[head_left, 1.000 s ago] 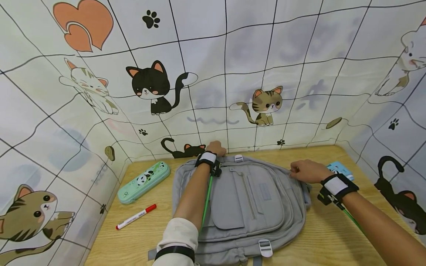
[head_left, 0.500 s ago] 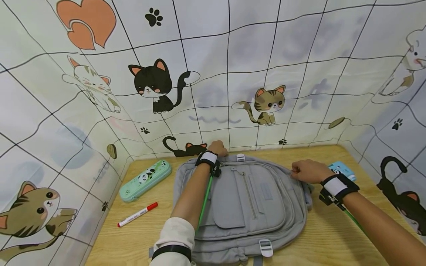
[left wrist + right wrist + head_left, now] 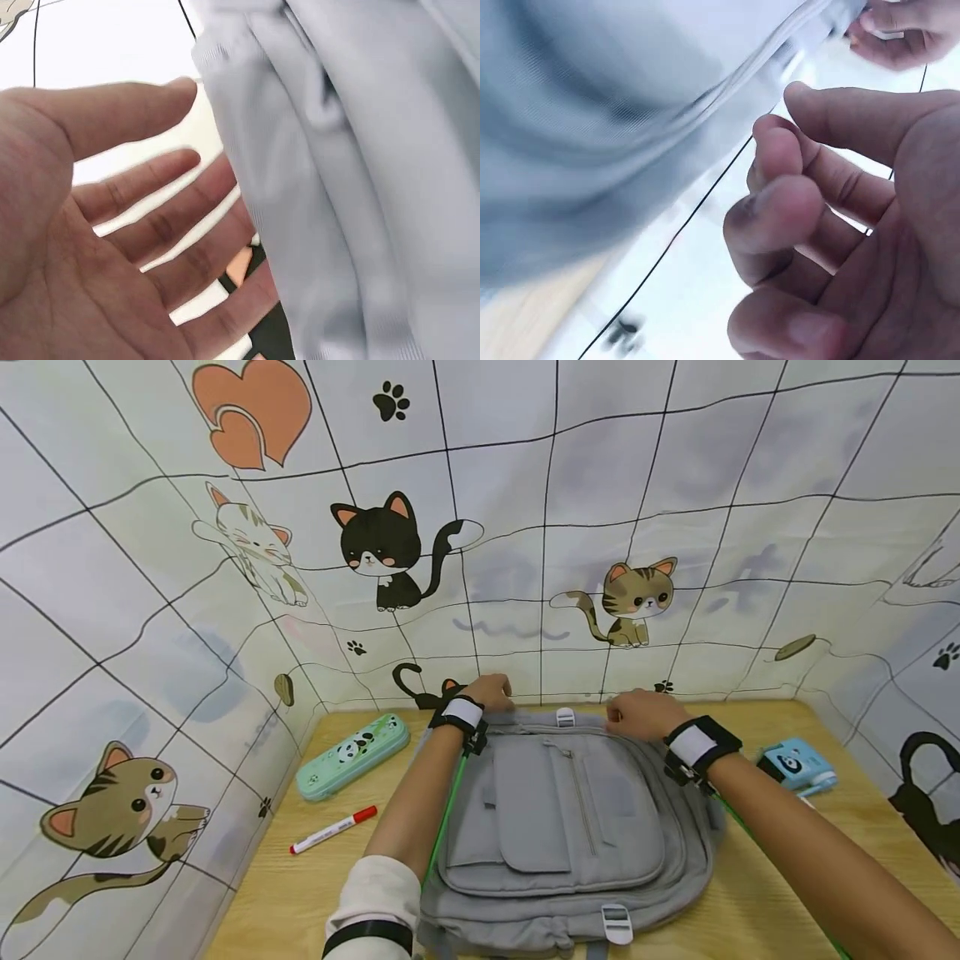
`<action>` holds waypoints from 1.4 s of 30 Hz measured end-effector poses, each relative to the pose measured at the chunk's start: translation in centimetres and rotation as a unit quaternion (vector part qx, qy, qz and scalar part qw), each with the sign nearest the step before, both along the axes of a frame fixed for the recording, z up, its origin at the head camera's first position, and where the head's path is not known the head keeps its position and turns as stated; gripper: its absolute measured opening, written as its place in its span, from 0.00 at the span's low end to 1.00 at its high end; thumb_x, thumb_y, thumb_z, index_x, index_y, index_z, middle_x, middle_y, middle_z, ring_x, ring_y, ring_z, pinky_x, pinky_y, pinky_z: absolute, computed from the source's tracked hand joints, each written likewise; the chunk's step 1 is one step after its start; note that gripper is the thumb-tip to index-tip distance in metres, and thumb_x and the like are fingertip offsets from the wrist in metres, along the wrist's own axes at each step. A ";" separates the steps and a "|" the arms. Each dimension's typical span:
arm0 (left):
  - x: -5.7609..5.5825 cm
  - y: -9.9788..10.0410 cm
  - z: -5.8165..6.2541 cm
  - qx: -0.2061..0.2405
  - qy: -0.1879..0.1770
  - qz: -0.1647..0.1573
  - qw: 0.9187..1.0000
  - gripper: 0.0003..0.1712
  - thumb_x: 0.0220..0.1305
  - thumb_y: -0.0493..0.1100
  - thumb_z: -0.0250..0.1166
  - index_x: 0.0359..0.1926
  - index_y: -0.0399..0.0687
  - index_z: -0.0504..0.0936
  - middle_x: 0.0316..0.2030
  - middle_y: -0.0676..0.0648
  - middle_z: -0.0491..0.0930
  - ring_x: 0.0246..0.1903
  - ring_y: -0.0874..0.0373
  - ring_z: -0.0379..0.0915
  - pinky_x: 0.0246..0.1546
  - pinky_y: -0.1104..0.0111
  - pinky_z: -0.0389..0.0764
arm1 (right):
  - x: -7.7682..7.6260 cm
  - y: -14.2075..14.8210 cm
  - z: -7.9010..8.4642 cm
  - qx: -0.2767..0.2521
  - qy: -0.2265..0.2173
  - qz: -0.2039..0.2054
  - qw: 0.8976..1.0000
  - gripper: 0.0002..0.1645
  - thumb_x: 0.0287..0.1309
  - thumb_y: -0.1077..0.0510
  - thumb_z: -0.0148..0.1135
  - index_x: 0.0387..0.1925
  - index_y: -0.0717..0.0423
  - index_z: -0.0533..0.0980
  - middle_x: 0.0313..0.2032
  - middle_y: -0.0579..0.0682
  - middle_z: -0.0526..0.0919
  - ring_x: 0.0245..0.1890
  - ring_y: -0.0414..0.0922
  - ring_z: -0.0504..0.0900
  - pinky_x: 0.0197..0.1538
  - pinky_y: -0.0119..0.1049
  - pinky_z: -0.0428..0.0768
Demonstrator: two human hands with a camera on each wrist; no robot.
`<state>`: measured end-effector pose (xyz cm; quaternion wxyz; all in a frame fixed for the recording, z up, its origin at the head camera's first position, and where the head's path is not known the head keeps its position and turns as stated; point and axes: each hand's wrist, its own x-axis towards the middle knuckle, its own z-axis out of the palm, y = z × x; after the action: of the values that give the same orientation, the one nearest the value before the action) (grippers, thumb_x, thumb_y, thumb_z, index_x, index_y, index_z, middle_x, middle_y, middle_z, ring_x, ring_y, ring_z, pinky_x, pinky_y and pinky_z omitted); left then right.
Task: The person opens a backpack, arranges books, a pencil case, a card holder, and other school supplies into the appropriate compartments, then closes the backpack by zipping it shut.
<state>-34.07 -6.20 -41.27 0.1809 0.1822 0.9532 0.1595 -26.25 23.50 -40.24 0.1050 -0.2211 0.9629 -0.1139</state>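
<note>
A grey backpack (image 3: 532, 802) lies on the wooden table, its front pocket and zip facing up. At its far edge, left of a pale strap buckle (image 3: 566, 717), is my left hand (image 3: 491, 693). The left wrist view shows that hand's fingers extended, their tips passing behind the grey fabric (image 3: 315, 187), with the thumb apart. My right hand (image 3: 645, 712) is by the bag's far edge on the right. In the right wrist view its fingers (image 3: 772, 214) are loosely bent beside the bag, with nothing between them and the thumb.
A mint pencil case (image 3: 352, 756) with panda pictures and a red-capped marker (image 3: 333, 829) lie left of the bag. On the right is a small blue panda-printed item (image 3: 797, 766). A cat-print curtain (image 3: 510, 568) surrounds the table (image 3: 270, 893) at back and sides.
My right hand has moved leftward and away from me, from the bag's right side to its far edge. The left hand stays at the far edge. The head view has turned slightly.
</note>
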 end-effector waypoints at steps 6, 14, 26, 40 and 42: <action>0.6 -0.3 -0.4 0.045 -0.026 -0.074 0.996 0.14 0.74 0.40 0.65 0.57 0.44 0.83 0.64 0.41 0.82 0.61 0.46 0.80 0.57 0.57 0.80 | -1.5 -4.9 -1.0 -0.001 -0.010 0.018 1.000 0.07 0.73 0.54 0.64 0.35 0.49 0.83 0.30 0.46 0.84 0.22 0.42 0.76 0.26 0.36 0.70; 1.7 0.0 -2.0 0.020 -0.018 -0.110 0.994 0.13 0.73 0.37 0.67 0.55 0.46 0.90 0.61 0.45 0.86 0.62 0.49 0.80 0.63 0.60 0.79 | -3.0 -8.9 -3.0 0.008 -0.025 0.016 1.000 0.07 0.74 0.52 0.65 0.42 0.49 0.85 0.35 0.47 0.87 0.29 0.44 0.82 0.32 0.40 0.78; 2.1 -1.1 -3.7 -0.017 -0.007 -0.049 0.999 0.20 0.74 0.43 0.68 0.64 0.59 0.87 0.71 0.50 0.79 0.71 0.49 0.74 0.72 0.44 0.72 | -3.9 -9.6 -4.4 -0.005 0.027 0.025 0.999 0.07 0.68 0.54 0.68 0.38 0.51 0.77 0.31 0.48 0.82 0.26 0.44 0.77 0.29 0.39 0.72; 2.5 -1.9 -3.2 -0.017 0.021 -0.042 0.999 0.18 0.74 0.56 0.69 0.59 0.59 0.90 0.66 0.53 0.83 0.69 0.51 0.76 0.75 0.30 0.59 | -4.3 -9.3 -3.9 -0.002 0.018 0.027 0.999 0.07 0.69 0.56 0.66 0.45 0.51 0.81 0.38 0.51 0.87 0.28 0.45 0.80 0.29 0.39 0.74; 2.4 -1.8 -3.4 -0.023 0.025 -0.037 0.999 0.17 0.73 0.56 0.70 0.58 0.60 0.91 0.65 0.54 0.84 0.68 0.51 0.77 0.75 0.32 0.59 | -4.3 -9.1 -3.9 -0.003 0.022 0.025 0.999 0.04 0.69 0.56 0.66 0.42 0.51 0.80 0.35 0.50 0.86 0.26 0.45 0.79 0.29 0.39 0.74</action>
<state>-31.63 -7.95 -44.68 0.1672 0.2173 0.9534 0.1260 -30.55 14.39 -44.14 0.0857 -0.2484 0.9586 -0.1095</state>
